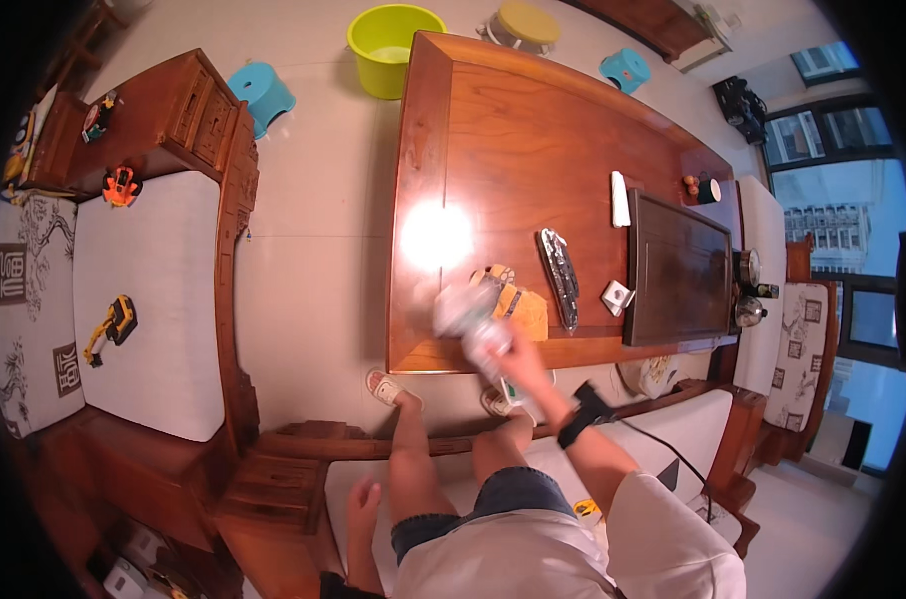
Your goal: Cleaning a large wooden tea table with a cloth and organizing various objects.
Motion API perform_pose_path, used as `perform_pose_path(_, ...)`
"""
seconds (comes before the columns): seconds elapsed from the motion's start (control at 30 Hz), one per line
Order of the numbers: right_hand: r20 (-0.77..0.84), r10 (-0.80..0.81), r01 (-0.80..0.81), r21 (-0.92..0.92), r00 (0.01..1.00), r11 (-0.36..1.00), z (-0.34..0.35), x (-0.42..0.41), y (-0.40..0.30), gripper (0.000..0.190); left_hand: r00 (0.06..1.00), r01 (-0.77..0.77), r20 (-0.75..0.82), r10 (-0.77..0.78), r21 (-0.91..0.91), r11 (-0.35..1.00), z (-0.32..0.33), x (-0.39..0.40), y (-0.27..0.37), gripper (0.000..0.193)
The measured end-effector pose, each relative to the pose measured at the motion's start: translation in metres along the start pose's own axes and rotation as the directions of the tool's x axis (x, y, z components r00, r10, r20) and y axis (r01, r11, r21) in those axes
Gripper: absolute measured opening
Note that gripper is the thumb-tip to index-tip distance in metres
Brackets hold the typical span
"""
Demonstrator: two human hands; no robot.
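Note:
My right hand (520,363) reaches over the near edge of the wooden table (542,135), shut on a whitish, partly clear object (486,344). It looks like a plastic bottle, but motion blurs it. A second pale, blurred shape (460,307) lies just beyond; I cannot tell whether the two are joined. Close to it on the tabletop is a folded orange-yellow cloth (524,311) with dark stripes. Down by my left thigh hangs my left hand (363,502), with loosely bent fingers and nothing visible in it.
Right of the cloth lie a dark item in clear wrapping (559,273), a small white holder (616,297) and a dark tray (681,273). A green bucket (381,75) and blue stool (262,93) stand on the floor. Toy excavator (112,329) rests on the left sofa.

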State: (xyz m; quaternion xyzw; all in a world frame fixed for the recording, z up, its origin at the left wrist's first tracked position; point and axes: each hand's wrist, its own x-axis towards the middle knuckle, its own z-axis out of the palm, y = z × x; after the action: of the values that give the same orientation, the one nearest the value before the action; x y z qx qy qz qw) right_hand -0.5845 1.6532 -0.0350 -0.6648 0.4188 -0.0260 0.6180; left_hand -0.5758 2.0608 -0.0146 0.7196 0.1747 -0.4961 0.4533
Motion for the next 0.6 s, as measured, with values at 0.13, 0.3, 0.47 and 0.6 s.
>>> perform_pose_path(0.13,0.55,-0.065,0.094,-0.024,0.833,0.995,0.117,-0.09,0.02,0.049,0.999,-0.018,0.034,0.033,-0.372,0.928,0.025,0.008,0.076,0.036)
perform_pose_path(0.3,0.757,-0.032,-0.273,0.275,0.652,0.922,0.127,-0.104,0.034,0.044,0.994,0.105,0.063,-0.09,-0.326,0.939,0.02,0.036,0.093,0.037)
perform_pose_path(0.47,0.653,0.444,-0.668,0.13,0.614,0.733,0.094,-0.112,0.038,0.051,0.993,0.026,0.119,0.017,-0.352,0.936,0.044,0.049,0.085,0.036)
perform_pose_path(0.6,0.617,0.35,-0.678,0.439,0.705,0.59,0.096,-0.15,0.094,0.047,0.979,0.041,0.205,0.02,-0.292,0.956,0.08,0.045,0.079,0.038)
